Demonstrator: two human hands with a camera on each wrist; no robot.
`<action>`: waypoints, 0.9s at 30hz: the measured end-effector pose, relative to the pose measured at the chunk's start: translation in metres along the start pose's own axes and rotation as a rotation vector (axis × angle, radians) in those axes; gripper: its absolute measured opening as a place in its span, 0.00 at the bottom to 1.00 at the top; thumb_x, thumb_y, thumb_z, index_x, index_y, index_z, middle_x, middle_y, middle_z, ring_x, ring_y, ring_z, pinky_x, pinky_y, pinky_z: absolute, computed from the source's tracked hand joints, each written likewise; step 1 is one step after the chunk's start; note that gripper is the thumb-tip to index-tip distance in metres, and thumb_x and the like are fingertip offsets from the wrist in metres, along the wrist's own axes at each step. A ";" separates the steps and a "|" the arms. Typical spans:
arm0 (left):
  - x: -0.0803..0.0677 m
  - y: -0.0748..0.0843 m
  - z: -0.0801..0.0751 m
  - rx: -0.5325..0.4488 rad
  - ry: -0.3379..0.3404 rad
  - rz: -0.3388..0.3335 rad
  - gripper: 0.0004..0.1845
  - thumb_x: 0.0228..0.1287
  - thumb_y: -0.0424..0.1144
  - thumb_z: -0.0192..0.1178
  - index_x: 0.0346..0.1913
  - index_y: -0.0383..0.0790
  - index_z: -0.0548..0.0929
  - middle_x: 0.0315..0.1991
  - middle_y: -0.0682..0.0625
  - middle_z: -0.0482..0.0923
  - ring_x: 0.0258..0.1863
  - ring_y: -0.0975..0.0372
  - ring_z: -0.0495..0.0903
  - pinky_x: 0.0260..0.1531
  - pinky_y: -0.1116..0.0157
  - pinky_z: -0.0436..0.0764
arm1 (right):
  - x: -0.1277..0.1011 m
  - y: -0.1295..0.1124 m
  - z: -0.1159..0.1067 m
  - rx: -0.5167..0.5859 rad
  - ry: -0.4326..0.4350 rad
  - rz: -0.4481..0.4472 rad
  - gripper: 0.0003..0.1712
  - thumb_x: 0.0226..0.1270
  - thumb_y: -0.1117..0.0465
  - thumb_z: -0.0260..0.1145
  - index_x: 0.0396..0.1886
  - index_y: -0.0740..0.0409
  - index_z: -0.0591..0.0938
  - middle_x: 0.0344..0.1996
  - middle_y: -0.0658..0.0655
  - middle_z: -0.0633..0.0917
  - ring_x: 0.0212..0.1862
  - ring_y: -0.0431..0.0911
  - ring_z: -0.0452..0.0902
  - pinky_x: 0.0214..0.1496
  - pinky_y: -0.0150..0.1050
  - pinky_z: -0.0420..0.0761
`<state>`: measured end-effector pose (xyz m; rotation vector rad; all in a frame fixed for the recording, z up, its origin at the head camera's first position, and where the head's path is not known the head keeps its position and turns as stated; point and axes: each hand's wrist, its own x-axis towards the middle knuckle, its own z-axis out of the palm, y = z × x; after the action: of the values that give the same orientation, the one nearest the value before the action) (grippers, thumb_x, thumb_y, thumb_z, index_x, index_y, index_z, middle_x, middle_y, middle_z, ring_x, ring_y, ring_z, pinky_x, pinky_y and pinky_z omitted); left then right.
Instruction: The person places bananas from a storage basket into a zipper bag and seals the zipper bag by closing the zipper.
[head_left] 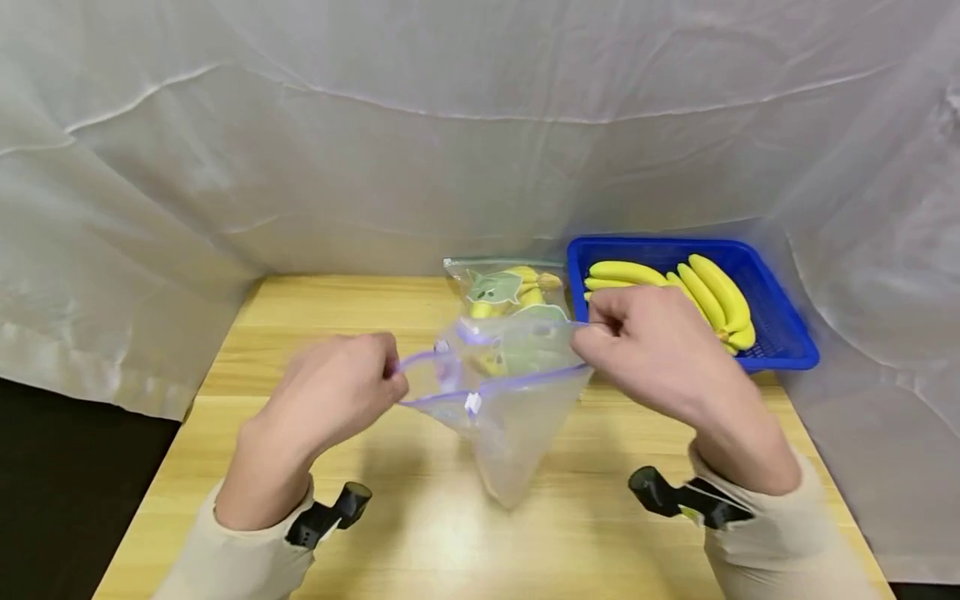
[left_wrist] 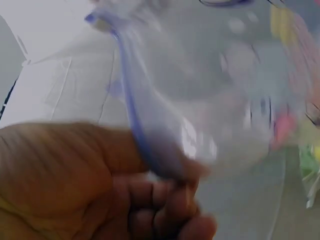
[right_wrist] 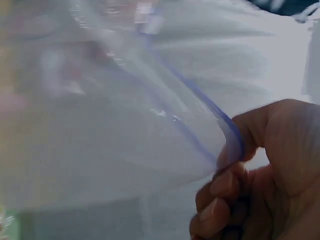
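A clear zip bag (head_left: 517, 425) with purple seal strips and a white slider hangs between my two hands above the table. My left hand (head_left: 330, 396) pinches one end of its mouth, thumb against curled fingers. At the opposite end, my right hand (head_left: 660, 354) pinches the rim the same way. The mouth gapes between the strips, and no contents can be made out inside. In the left wrist view the bag (left_wrist: 200, 90) is blurred, with coloured print on it. The right wrist view shows the purple strip (right_wrist: 200, 97) running into the right fingers.
Behind the held bag lies another zip bag (head_left: 457, 271) with yellow bananas and green printed shapes. A blue basket (head_left: 783, 333) with several bananas (head_left: 720, 292) stands at the back right, close behind my right hand. Grey-white cloth (head_left: 480, 167) encloses the wooden table (head_left: 315, 308).
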<state>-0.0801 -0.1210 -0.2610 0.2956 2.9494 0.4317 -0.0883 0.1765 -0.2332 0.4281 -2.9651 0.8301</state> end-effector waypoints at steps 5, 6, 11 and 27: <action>0.012 -0.005 0.010 -0.043 -0.061 -0.023 0.08 0.70 0.41 0.56 0.30 0.47 0.78 0.20 0.53 0.72 0.21 0.59 0.70 0.22 0.61 0.66 | 0.005 -0.015 0.012 -0.008 -0.013 -0.081 0.16 0.56 0.61 0.56 0.14 0.48 0.62 0.14 0.45 0.60 0.20 0.41 0.56 0.24 0.37 0.59; 0.016 -0.007 0.012 -0.046 -0.048 -0.037 0.08 0.70 0.41 0.55 0.31 0.46 0.78 0.21 0.53 0.72 0.22 0.58 0.71 0.23 0.60 0.66 | 0.010 -0.015 0.022 -0.015 -0.024 -0.084 0.16 0.57 0.60 0.56 0.14 0.48 0.62 0.14 0.45 0.61 0.20 0.41 0.56 0.24 0.38 0.59; 0.032 -0.008 0.028 -0.075 0.010 -0.085 0.11 0.73 0.47 0.56 0.38 0.43 0.76 0.27 0.50 0.77 0.27 0.56 0.76 0.26 0.58 0.71 | 0.033 -0.006 0.067 -0.022 -0.020 -0.067 0.18 0.58 0.60 0.59 0.13 0.48 0.64 0.14 0.45 0.62 0.19 0.42 0.58 0.23 0.38 0.60; 0.071 -0.034 0.059 0.062 -0.128 -0.267 0.34 0.69 0.44 0.69 0.63 0.34 0.58 0.33 0.42 0.81 0.29 0.49 0.82 0.30 0.51 0.79 | 0.043 0.006 0.090 -0.052 -0.068 0.001 0.19 0.59 0.56 0.62 0.12 0.48 0.68 0.13 0.44 0.66 0.20 0.44 0.64 0.23 0.40 0.62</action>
<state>-0.1447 -0.1221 -0.3357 -0.0633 2.8249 0.2752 -0.1278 0.1240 -0.3089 0.4618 -3.0418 0.7509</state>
